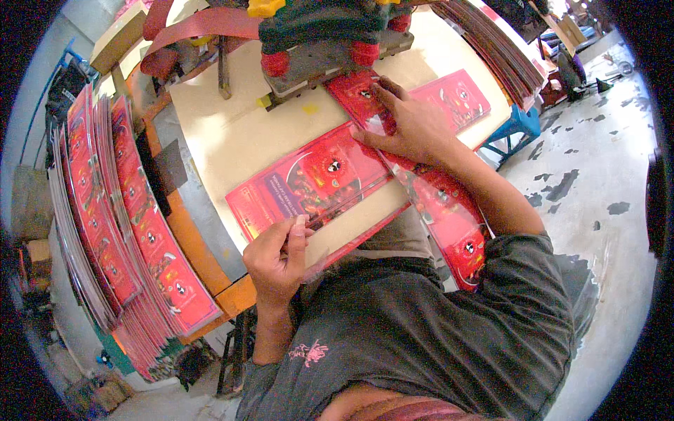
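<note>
A red printed sheet with pictures of food lies slantwise on the pale tabletop. At its near left corner is my left hand, thumb and fingers pinched together. Whatever sits between those fingertips is too small to make out. My right hand rests with thumb and fingers spread over a long red printed strip. This strip crosses the sheet, runs back toward the machine and passes under my right forearm, its near end hanging over the table's edge. Another red printed piece shows beyond my right hand.
A dark green machine with red knobs and a metal base stands at the table's far side. Tall stacks of red printed sheets stand at left; another stack is far right. A blue stool stands beside the table.
</note>
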The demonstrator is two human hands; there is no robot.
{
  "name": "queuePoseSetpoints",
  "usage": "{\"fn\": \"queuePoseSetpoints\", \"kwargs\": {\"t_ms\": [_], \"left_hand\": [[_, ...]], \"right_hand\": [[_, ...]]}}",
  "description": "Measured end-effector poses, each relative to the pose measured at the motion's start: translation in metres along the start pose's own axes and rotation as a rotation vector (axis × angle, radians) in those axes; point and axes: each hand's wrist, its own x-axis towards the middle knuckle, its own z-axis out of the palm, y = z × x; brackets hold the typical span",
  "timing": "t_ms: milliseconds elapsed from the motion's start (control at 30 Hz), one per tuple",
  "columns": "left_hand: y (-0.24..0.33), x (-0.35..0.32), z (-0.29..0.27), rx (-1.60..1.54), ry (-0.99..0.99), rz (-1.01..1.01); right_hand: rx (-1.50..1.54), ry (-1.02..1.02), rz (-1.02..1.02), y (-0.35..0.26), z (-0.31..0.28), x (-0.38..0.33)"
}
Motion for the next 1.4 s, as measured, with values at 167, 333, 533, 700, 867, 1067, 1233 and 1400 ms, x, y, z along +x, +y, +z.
{"fn": "queuePoseSetpoints", "kwargs": {"t_ms": [167, 333, 533, 700, 867, 1067, 1233, 1400], "left_hand": [[-0.0011, 0.0009, 0.0004, -0.037, 0.004, -0.002], [0.0009, 0.0011, 0.0005, 0.002, 0.005, 0.016], [0.0039, 0.0027, 0.0005, 0.010, 0.010, 0.040], [0.0043, 0.0025, 0.0009, 0.014, 0.020, 0.030], [-0.0019, 0.0032, 0.0023, 0.064, 0.036, 0.096], [0.0001, 0.0008, 0.0021, 0.039, 0.015, 0.035], [-0.0009, 0.0015, 0.0018, 0.033, 0.011, 0.065], [-0.0028, 0.0018, 0.0013, 0.072, 0.021, 0.121]], "right_hand": [[0.036, 0.007, -0.014, -0.0003, -0.0011, -0.0033], [0.044, 0.015, -0.017, 0.0014, -0.0001, -0.0028], [0.028, -0.050, -0.021, -0.0010, -0.0072, -0.0034], [0.030, -0.006, -0.015, -0.0001, -0.0031, -0.0037], [0.025, 0.011, 0.001, 0.0022, -0.0012, -0.0025], [0.021, 0.035, -0.022, -0.0020, -0.0034, -0.0050], [0.047, -0.016, -0.013, 0.0007, -0.0022, -0.0034], [0.167, -0.021, -0.023, 0.0043, -0.0018, -0.0024]]}}
